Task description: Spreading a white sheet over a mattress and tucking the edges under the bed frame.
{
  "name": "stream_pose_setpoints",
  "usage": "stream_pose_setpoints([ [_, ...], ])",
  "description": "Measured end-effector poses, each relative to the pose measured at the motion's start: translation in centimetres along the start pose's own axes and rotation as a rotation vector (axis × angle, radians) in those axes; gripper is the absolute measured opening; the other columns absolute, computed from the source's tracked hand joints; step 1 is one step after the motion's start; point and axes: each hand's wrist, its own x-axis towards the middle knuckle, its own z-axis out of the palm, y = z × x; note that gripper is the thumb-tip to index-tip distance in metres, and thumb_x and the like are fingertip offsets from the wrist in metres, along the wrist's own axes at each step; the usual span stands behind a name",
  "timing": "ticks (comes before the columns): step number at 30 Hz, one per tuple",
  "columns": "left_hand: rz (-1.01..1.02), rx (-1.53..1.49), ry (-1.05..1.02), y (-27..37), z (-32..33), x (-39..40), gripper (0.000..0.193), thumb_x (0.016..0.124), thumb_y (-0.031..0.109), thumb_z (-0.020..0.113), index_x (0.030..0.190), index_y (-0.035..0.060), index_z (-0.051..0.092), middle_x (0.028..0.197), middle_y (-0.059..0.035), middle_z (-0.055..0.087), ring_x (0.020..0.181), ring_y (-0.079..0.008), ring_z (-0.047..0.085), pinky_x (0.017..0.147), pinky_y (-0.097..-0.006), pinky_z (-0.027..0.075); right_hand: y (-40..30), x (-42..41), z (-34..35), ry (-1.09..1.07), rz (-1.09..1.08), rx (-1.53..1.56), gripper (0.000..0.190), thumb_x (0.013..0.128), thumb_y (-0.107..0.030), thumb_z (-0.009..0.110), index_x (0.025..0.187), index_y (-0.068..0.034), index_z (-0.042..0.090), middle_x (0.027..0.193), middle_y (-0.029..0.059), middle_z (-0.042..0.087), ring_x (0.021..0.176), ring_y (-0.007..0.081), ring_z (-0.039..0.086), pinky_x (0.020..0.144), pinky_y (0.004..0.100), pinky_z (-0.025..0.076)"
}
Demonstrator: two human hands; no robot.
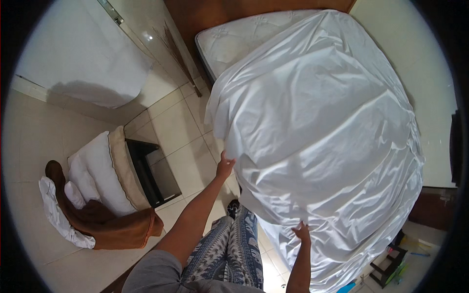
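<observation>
A wrinkled white bed sheet (311, 121) lies over most of a mattress, with its near side hanging towards me. The quilted top of the white mattress (238, 40) shows uncovered at the upper left corner. My left hand (226, 164) is at the sheet's left edge, its fingertips pinching the fabric. Lower down, my right hand (302, 232) grips a gathered bit of the sheet near its bottom edge.
Left of the bed, a dark stand (146, 172) on the tiled floor adjoins stacked white pillows (106, 172) and a brown blanket (121, 229). A stick broom (183, 66) leans by the headboard (253, 7). A small dark rack (390, 263) is at the lower right.
</observation>
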Motion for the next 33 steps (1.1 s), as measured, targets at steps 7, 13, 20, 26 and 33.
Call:
stream_pose_setpoints([
  [7,0.039,0.29,-0.066,15.4,0.2,11.1,0.087,0.075,0.031,0.057,0.13,0.0243,-0.009,0.084,-0.0087,0.06,0.078,-0.0274,0.058,0.068,-0.0397,0.045,-1.6,-0.4,-3.3,-0.282,0.102,-0.075,0.114,0.05,-0.069,0.06,0.127,0.005,0.019,0.128,0.0233,0.028,0.121,0.0382,0.022,0.1,0.0393,0.02],
  [13,0.202,0.499,0.063,16.2,-0.7,18.2,0.043,0.074,0.023,0.056,0.115,0.0171,0.042,0.086,-0.0067,0.057,0.084,-0.0271,0.053,0.072,-0.0407,0.043,3.1,5.2,-5.7,-0.661,-0.252,-0.281,0.06,0.071,-0.048,0.055,0.116,-0.009,0.046,0.107,0.0121,0.054,0.102,0.0229,0.05,0.086,0.0328,0.039],
  [20,0.383,0.431,0.444,17.2,-8.7,26.9,0.038,0.071,0.019,0.061,0.105,0.0106,0.047,0.113,-0.0091,0.04,0.103,-0.0276,0.038,0.081,-0.039,0.038,-26.2,3.5,-19.8,0.227,-0.525,0.241,0.019,0.076,-0.021,0.053,0.09,-0.009,0.058,0.083,0.0112,0.058,0.076,0.0285,0.055,0.068,0.0364,0.043],
  [26,0.498,0.721,0.186,20.2,-9.6,32.2,0.041,0.072,0.025,0.061,0.107,0.0133,0.043,0.111,-0.0127,0.044,0.103,-0.0328,0.039,0.079,-0.0395,0.039,-39.2,6.7,-19.7,0.354,-0.587,0.297,0.028,0.072,-0.01,0.06,0.098,-0.006,0.054,0.104,0.0161,0.05,0.091,0.0282,0.051,0.074,0.0337,0.045],
  [33,0.489,0.166,0.032,22.0,-18.2,40.7,0.026,0.081,0.02,0.048,0.101,0.0066,0.038,0.09,-0.0224,0.054,0.082,-0.042,0.051,0.067,-0.0478,0.039,-54.4,7.0,-18.5,0.275,-0.486,0.32,0.036,0.07,-0.018,0.062,0.101,-0.005,0.053,0.11,0.0178,0.048,0.106,0.0308,0.043,0.087,0.0371,0.036],
])
